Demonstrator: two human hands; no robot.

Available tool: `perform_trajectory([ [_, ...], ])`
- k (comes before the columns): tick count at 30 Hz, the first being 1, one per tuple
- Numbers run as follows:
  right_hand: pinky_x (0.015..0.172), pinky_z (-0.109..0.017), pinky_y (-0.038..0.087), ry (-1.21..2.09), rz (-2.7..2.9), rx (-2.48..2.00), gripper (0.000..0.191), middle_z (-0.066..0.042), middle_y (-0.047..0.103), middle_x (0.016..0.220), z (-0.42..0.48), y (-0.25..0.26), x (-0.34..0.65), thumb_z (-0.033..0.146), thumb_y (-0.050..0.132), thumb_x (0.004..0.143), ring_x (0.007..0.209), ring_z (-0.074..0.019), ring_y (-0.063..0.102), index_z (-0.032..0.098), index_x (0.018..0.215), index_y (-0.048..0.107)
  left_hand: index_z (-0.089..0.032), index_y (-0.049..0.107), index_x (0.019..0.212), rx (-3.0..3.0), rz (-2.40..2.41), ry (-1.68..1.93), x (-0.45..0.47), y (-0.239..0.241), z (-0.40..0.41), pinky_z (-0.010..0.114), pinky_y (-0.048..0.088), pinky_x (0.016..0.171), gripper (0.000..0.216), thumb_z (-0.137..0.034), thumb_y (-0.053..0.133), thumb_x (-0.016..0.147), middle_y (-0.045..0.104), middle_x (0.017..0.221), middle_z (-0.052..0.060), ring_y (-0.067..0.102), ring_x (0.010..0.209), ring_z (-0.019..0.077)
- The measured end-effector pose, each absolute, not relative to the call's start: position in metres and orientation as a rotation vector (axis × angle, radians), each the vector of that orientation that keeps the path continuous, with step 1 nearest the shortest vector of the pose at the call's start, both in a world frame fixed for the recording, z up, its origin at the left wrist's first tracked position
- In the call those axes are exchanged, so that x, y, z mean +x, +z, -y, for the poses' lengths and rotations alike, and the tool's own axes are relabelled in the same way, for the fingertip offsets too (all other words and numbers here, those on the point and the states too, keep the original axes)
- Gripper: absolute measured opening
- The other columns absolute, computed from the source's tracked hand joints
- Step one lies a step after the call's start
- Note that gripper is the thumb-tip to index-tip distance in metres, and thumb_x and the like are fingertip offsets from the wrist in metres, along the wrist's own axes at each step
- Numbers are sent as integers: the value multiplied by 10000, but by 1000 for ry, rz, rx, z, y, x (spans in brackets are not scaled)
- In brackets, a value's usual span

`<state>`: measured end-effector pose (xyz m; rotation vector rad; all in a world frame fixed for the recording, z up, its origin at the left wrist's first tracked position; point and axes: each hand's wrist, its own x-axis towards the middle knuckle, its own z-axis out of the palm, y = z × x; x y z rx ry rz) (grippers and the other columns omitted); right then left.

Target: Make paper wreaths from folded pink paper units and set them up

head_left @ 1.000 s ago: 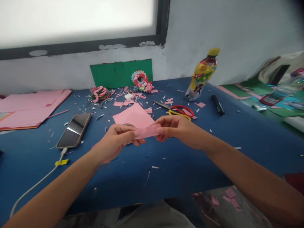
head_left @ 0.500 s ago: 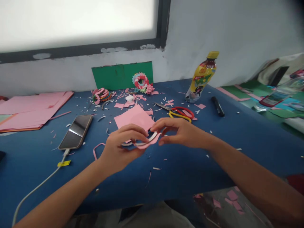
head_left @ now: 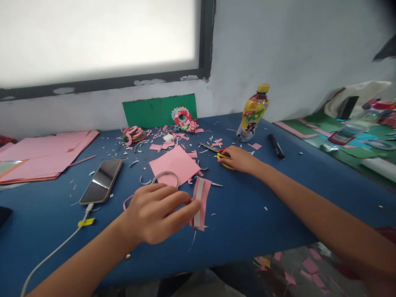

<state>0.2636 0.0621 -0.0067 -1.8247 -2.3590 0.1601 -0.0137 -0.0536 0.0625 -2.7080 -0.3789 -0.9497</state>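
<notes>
My left hand [head_left: 161, 212] pinches a pink paper strip [head_left: 204, 202] above the front of the table. A narrow white band runs along the strip's length. At the scissors [head_left: 210, 147], my right hand [head_left: 240, 160] has its fingers closed on the red and yellow handles, with the blades pointing left. Just beyond my left hand, a thin grey ring [head_left: 166, 172], like a tape roll, overlaps a pink paper square [head_left: 175, 161]. A small pointed metal piece [head_left: 217, 185] lies right of the strip.
Left are a phone [head_left: 102, 181] on a cable and stacked pink sheets [head_left: 46, 154]. Paper scraps and toothed paper rings [head_left: 182, 117] lie before a green board [head_left: 159, 111]. A yellow-labelled bottle [head_left: 253, 113] and black marker [head_left: 276, 146] stand and lie right.
My right hand has left the pink paper and moved right to the scissors' handles. The paper strip now hangs from my left hand alone, and the grey ring shows on the pink square.
</notes>
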Motion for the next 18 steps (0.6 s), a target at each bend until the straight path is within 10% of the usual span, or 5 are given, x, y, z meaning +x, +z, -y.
perform_trajectory([
  [18,730,-333,418,423,1884,-1769,300,-154,621,937,-52,-3,269,331,534,789,874,-263,582,120,1000,564,-168,710,704,-2560,2055,-2459,20,61,44,191,498,490,123,-159,713,581,681,601,-2,591,501,99],
])
